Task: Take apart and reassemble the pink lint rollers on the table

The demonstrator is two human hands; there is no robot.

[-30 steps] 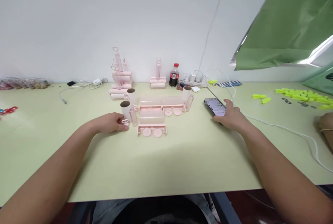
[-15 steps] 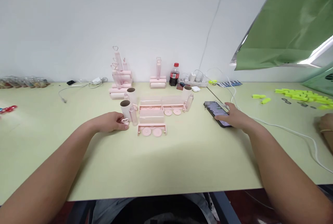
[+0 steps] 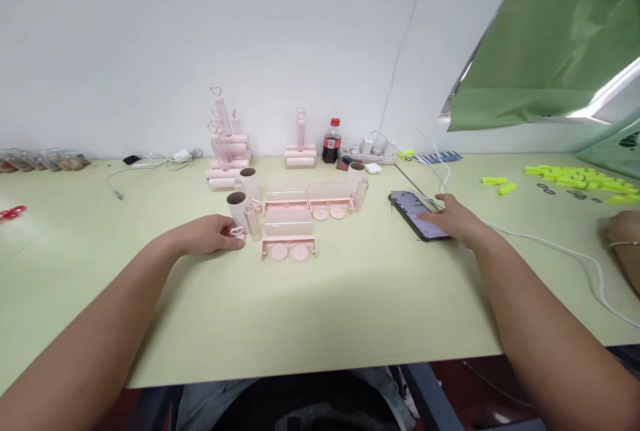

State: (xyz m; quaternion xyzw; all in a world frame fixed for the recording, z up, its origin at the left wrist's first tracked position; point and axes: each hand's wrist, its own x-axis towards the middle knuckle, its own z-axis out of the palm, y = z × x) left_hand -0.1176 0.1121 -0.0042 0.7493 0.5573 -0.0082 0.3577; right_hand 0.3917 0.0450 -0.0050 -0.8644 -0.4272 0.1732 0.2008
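My left hand [image 3: 213, 234] rests on the table, its thumb and forefinger closed around a small pink heart-shaped handle [image 3: 237, 232]. Right behind it stands a white paper roll [image 3: 237, 209], with a clear pink tube [image 3: 254, 223] beside it. A phone [image 3: 417, 216] with a lit screen lies on the table under my right hand [image 3: 453, 219]. That hand's thumb is over the screen, and its fingers are spread past the right edge. Between the hands lie a clear pink cover [image 3: 289, 223], a pink roller frame [image 3: 289, 245] and two pink discs [image 3: 299, 253].
Assembled pink lint rollers [image 3: 301, 154] stand by the wall, near a cola bottle [image 3: 331, 142] and a power strip [image 3: 375, 158]. A white cable [image 3: 555, 247] crosses the right side. Yellow pieces [image 3: 580, 179] lie at the right, near another person's arm [image 3: 625, 244].
My right thumb has shifted up and inward across the phone screen. The view has turned slightly; my left hand stays at the heart-shaped handle.
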